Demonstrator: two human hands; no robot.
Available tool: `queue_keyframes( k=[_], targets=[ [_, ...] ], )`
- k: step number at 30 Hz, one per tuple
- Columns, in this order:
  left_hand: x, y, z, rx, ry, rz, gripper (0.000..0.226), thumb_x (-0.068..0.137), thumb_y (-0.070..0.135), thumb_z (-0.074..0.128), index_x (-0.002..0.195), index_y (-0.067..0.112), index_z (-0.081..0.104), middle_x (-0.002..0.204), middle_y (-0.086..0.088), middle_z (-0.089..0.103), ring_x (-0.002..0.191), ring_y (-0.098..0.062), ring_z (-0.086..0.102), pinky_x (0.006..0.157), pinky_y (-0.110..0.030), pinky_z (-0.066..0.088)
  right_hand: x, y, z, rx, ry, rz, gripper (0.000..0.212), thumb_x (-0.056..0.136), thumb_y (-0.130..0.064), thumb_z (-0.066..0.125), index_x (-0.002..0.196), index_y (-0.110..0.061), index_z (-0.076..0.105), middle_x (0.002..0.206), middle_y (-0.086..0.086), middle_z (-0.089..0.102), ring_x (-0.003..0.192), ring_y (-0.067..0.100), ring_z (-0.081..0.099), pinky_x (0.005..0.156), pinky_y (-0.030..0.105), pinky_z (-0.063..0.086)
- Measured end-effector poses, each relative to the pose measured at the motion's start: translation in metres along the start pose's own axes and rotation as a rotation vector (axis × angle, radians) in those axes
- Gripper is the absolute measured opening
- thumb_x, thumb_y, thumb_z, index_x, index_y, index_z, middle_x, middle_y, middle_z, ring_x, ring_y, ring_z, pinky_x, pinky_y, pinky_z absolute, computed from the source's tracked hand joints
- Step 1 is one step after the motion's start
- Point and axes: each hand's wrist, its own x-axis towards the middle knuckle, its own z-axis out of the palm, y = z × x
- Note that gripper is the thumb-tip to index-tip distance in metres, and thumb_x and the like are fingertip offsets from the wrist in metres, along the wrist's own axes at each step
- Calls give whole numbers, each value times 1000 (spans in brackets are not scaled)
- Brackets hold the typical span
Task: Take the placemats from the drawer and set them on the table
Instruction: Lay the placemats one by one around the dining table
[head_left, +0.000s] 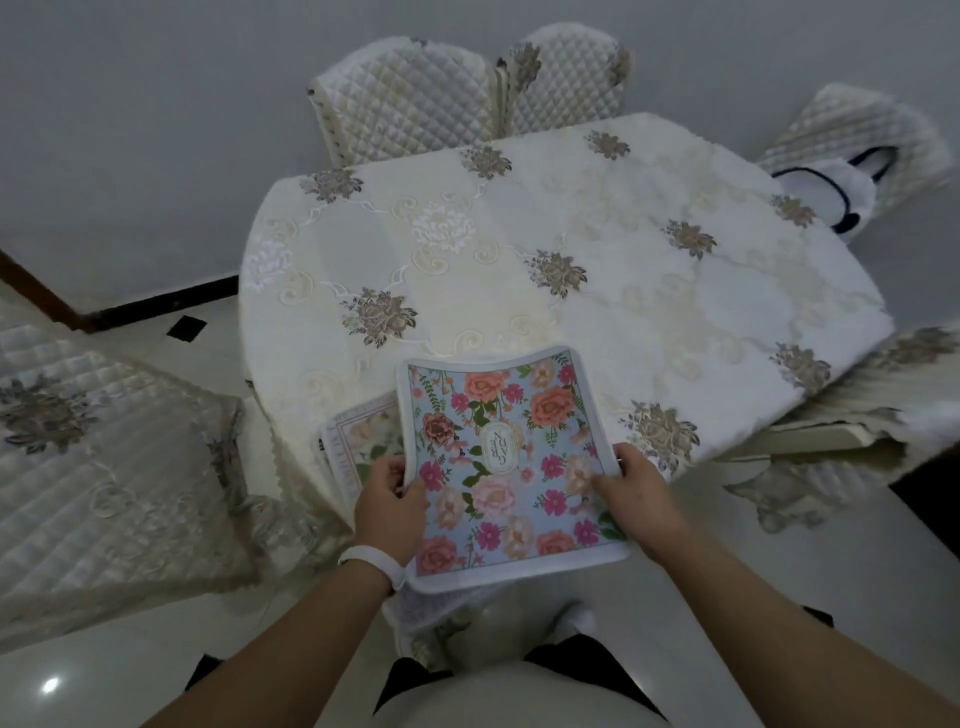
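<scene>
Two bare forearms are reaching up from the bottom of the frame, and between them both hands are gripping the floral placemat at lower centre. The left hand, with a white wristband on its wrist, is closing thumb-over-edge on the mat's left side; the right hand is pinching the right edge, fingers curled underneath. The mat is hanging partly over the near rim of the table, its far end lying on or just above the embroidered tablecloth; which, I cannot tell. A second, paler placemat is peeking out from under its left side, seemingly held in the same left hand, though the grip there is hidden. Quilted chairs are standing at the top and left of the frame.

Judging by this, the drawer step is finished and the laying-out is under way. The next move seems to call for sliding the top mat forward until it lies flat, releasing it, then separating the lower one.
</scene>
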Motion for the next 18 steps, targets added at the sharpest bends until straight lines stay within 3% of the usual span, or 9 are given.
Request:
queue_keyframes(
  k=[3, 6, 10, 12, 18],
  targets=[
    [-7, 14, 24, -5, -24, -1, 11, 91, 14, 65, 95, 22, 58, 95, -3, 70, 82, -22, 69, 69, -42, 59, -5, 14, -25, 91, 31, 18, 17, 91, -11, 59, 102, -24, 58, 96, 7, 72, 77, 26, 74, 68, 49, 62],
    [-18, 34, 56, 1, -21, 32, 8, 91, 13, 64, 95, 16, 58, 92, -6, 69, 78, -21, 67, 57, -28, 51, -9, 27, -58, 155, 79, 7, 20, 92, -9, 58, 108, -23, 58, 97, 5, 72, 77, 21, 75, 69, 46, 63],
    [-41, 63, 113, 1, -63, 71, 9, 91, 9, 64, 95, 13, 57, 87, -1, 68, 71, -14, 66, 49, -19, 49, -20, 47, -119, 184, 159, -6, 18, 93, -12, 59, 105, -26, 57, 96, 0, 71, 76, 17, 74, 60, 32, 61],
    [-52, 77, 145, -7, -122, 82, 11, 91, 8, 63, 92, 15, 56, 88, -3, 69, 73, -18, 68, 52, -23, 52, -25, 60, -154, 213, 215, -7, 18, 93, -12, 58, 99, -29, 55, 94, -2, 69, 76, 16, 72, 56, 27, 58],
    [-89, 106, 253, -12, -314, 89, 17, 91, 4, 60, 90, 16, 48, 87, -16, 71, 69, -29, 71, 60, -38, 57, -42, 118, -256, 322, 356, -16, 22, 91, -7, 61, 96, -29, 60, 94, 4, 72, 78, 22, 73, 71, 43, 62]
  ],
)
